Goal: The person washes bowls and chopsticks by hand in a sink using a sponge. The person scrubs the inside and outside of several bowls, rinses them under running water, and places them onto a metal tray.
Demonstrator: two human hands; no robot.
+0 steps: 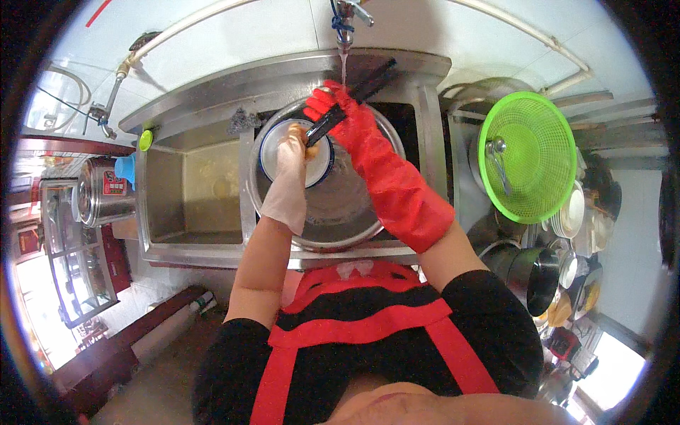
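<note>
My right hand [345,119], in a long red rubber glove, grips a bundle of black chopsticks [325,126] slanting from lower left to upper right. At their lower end my left hand [294,146], in a pale thin glove, holds a tan sponge or cloth [311,152] against them. Under it sits a white bowl [270,154] with a blue rim, within a large round metal basin [345,241]. Water falls from the tap [345,37] close to the red-gloved fingers and the sticks. The basin's floor looks wet; part of the bowl is hidden by my left hand.
The basin stands in the right bay of a steel sink; the left bay [212,186] is beside it. A steel wool scrubber [244,121] lies by the divider. To the right are a green colander [531,175] with a metal utensil [499,167], stacked plates [571,212] and a dark pot [534,281].
</note>
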